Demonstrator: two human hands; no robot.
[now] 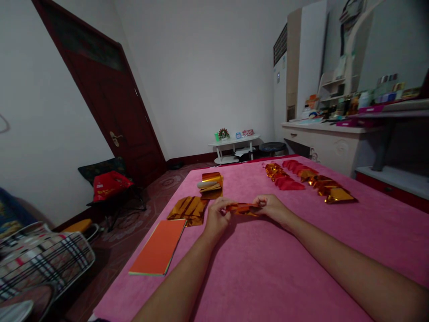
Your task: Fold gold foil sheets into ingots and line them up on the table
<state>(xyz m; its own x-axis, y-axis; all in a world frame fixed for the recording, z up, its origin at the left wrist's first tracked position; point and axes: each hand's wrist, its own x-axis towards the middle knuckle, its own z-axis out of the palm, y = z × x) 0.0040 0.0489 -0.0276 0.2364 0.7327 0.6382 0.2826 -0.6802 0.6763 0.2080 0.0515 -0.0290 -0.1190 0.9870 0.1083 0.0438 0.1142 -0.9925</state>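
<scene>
Both hands meet over the pink table cover (275, 268), pinching one narrow piece of folded orange-gold foil paper (244, 208) between them. My left hand (216, 219) grips its left end with curled fingers. My right hand (273, 208) grips its right end the same way. The paper is held just above the cloth, lying roughly level from left to right.
A stack of orange sheets (159, 247) lies at the left edge. Gold foil sheets (188, 209) and a further gold stack (212, 182) lie beyond it. Two rows of folded red and gold pieces (308, 179) run along the far right. A dark door (110, 112) stands at left.
</scene>
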